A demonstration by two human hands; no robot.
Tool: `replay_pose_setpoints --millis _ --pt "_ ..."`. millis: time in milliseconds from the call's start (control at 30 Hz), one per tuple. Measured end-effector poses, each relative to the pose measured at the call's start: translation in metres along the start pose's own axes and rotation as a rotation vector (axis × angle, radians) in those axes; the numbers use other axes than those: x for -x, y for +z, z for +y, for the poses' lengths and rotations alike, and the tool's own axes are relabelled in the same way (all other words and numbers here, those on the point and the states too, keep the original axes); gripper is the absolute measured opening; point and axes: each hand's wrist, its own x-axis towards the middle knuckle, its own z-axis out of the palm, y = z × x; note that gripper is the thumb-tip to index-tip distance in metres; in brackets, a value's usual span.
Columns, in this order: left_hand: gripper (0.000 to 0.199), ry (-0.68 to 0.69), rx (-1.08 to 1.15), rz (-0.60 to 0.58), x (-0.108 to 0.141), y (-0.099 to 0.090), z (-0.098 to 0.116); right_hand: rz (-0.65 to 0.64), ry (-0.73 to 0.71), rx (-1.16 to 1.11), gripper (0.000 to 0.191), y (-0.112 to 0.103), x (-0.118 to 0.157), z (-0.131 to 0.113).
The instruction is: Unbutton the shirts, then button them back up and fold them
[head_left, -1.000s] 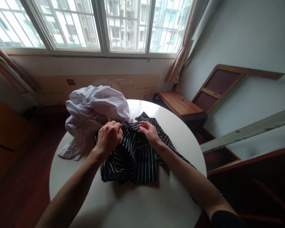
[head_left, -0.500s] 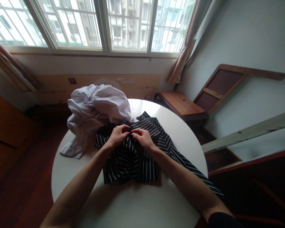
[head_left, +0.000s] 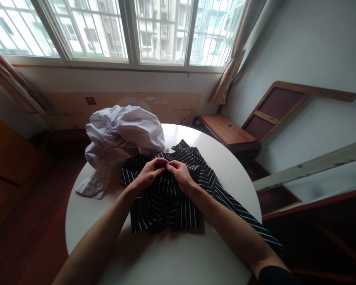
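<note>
A black garment with white stripes, likely a shirt (head_left: 184, 211), lies bunched on the round white table (head_left: 166, 257). One long striped part of it stretches right, past the table edge. Over its middle, my left hand (head_left: 150, 171) pinches the striped cloth with thumb and fingers. My right hand (head_left: 178, 172) is also closed in a pinch, its fingertips meeting those of the left. What exactly sits between the fingertips is too small to make out. Behind and left of the striped garment, a crumpled white cloth (head_left: 124, 130) is heaped up, one end trailing on the table.
Beyond the table, a wooden bench (head_left: 225, 128) stands by the right wall, near a leaning wooden frame (head_left: 275, 103). A flat cardboard sheet (head_left: 166, 105) rests under the window. An orange-brown cabinet (head_left: 12, 178) is at the left.
My hands have come closer together, and their fingertips now meet. The left hand has shifted slightly right. The white heap has stayed in place.
</note>
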Motion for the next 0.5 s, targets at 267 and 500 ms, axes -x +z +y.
replay_pose_setpoints --millis 267,500 --pt "0.026 0.048 -0.102 0.117 -0.001 0.004 -0.002 -0.052 -0.042 0.117 0.015 -0.002 -0.005 0.005" --pt "0.021 0.055 -0.255 0.278 0.002 0.007 0.003 0.003 -0.268 0.39 0.015 0.001 0.008 -0.002"
